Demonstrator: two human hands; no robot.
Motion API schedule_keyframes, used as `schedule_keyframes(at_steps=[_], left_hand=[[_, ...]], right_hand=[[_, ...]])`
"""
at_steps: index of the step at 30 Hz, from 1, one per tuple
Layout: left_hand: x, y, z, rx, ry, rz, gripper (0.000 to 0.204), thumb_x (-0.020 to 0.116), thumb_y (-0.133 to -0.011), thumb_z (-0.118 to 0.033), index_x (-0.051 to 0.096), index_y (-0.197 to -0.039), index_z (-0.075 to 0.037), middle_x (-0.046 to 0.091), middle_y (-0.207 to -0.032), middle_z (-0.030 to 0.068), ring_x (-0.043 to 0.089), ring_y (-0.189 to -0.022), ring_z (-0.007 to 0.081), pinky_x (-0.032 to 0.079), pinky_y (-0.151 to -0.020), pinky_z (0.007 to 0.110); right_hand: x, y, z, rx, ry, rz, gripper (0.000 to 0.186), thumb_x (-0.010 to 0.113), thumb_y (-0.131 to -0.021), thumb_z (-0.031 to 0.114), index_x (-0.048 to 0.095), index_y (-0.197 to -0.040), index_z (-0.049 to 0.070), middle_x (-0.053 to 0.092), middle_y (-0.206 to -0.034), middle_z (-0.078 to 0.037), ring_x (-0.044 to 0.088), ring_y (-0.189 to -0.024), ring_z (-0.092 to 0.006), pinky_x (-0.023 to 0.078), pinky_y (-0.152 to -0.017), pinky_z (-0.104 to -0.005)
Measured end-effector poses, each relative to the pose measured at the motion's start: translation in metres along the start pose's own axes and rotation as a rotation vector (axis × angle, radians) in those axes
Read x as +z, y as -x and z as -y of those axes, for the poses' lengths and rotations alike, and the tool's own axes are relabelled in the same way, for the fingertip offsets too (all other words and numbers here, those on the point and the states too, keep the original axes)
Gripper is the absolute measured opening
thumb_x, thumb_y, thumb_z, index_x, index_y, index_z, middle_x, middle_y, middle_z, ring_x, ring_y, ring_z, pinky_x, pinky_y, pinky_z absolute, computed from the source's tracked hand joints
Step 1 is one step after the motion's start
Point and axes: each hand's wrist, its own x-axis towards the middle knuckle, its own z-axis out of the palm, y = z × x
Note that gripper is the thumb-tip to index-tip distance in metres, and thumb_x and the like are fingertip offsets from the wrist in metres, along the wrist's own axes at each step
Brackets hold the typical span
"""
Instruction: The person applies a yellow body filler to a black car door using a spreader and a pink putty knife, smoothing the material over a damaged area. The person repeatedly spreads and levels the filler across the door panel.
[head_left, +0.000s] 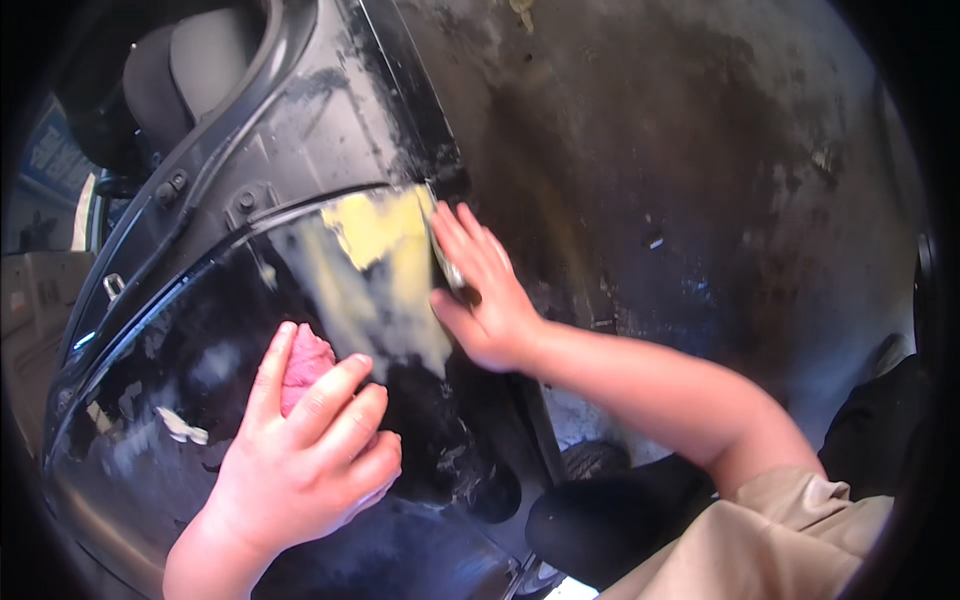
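Note:
A black car body panel (pixel 200 330) lies below my hands, with a bright yellow filler patch (pixel 375 228) and a paler, smeared area under it. My left hand (pixel 310 450) is curled around a pink crumpled lump (pixel 306 367); whether it is a sponge, cloth or something else cannot be made out. It is over the middle of the panel, below and left of the filler. My right hand (pixel 488 300), fingers stretched out, rests along the panel's right edge beside the filler and holds nothing.
A grey-black door frame (pixel 330 125) curves above the panel, with a car seat (pixel 205 65) inside at upper left. A whitish chipped spot (pixel 182 425) marks the panel's left part. The stained dark floor (pixel 680 170) spreads to the right. My dark-clothed leg (pixel 610 525) is at lower right.

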Motion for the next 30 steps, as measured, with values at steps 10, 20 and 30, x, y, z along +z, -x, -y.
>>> schedule_keyframes(at_steps=[10, 20, 30], left_hand=[[-0.002, 0.001, 0.004, -0.006, -0.015, 0.01, 0.014, 0.078, -0.083, -0.023, 0.066, -0.082, -0.016, 0.07, -0.109, 0.0047, 0.066, -0.127, 0.0249, 0.047, -0.118, 0.073], [0.002, 0.005, 0.005, -0.006, -0.016, 0.008, 0.015, 0.078, -0.076, -0.022, 0.065, -0.08, -0.014, 0.069, -0.102, 0.0051, 0.068, -0.11, 0.0257, 0.056, -0.101, 0.062], [-0.02, 0.008, 0.018, -0.318, -0.179, 0.044, 0.027, 0.08, -0.057, -0.017, 0.058, -0.072, -0.012, 0.06, -0.079, 0.005, 0.061, -0.08, 0.0282, 0.049, -0.07, 0.041]], right_hand=[[0.002, -0.044, -0.007, -0.04, -0.008, -0.051, 0.079, 0.065, -0.105, 0.026, 0.033, -0.173, 0.004, 0.032, -0.18, -0.021, 0.02, -0.168, -0.0461, 0.018, -0.134, -0.0582], [0.002, -0.009, -0.005, -0.039, 0.003, 0.029, 0.082, 0.066, -0.105, 0.03, 0.03, -0.173, 0.002, 0.026, -0.181, -0.022, 0.018, -0.169, -0.0461, 0.016, -0.134, -0.0633], [0.02, 0.057, 0.006, 0.079, -0.083, 0.074, 0.081, 0.06, -0.108, 0.031, 0.025, -0.176, 0.007, 0.021, -0.184, -0.021, 0.01, -0.171, -0.0453, 0.01, -0.134, -0.0628]])
